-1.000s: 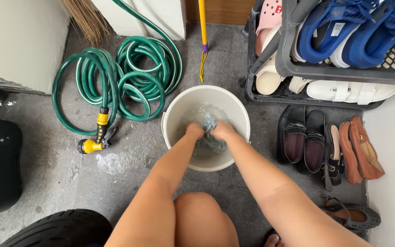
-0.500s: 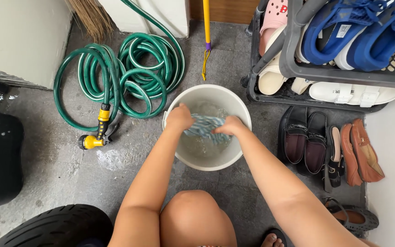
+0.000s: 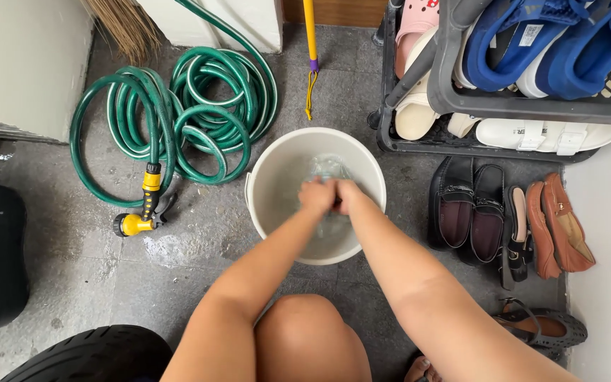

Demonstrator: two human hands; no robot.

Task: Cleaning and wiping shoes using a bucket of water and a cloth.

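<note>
Two hands at work over one bucket (image 3: 270,177), pale and round, standing on the grey concrete floor (image 3: 72,262) and part-filled with clear water. Left hand (image 3: 317,195) and right hand (image 3: 348,196) are pressed knuckle to knuckle above the water, each grip clamped tight; between them lies a cloth (image 3: 333,205), almost wholly hidden inside the fists, only a sliver showing, so its colour and size cannot be told here. The cloth sits over the middle of the bucket, above or at the water line; which, cannot be told. State of work, as judged: the cloth is wet and is being squeezed or wrung; the water looks fairly clear, which suggests rinsing rather than heavy soaking. Not yet done: the cloth is not lifted out, not opened, not laid anywhere; the bucket is not emptied. Surroundings: a green hose (image 3: 178,120) coiled on the floor to the left, its yellow nozzle (image 3: 136,219) lying beside a damp patch, well apart from the bucket; a yellow pole (image 3: 309,32) beyond the rim; a dark shoe rack (image 3: 461,106) to the right holding blue, white and pink footwear; loafers and flats (image 3: 510,219) in a row on the floor below it; a black tyre (image 3: 93,354) at the near left edge.
</note>
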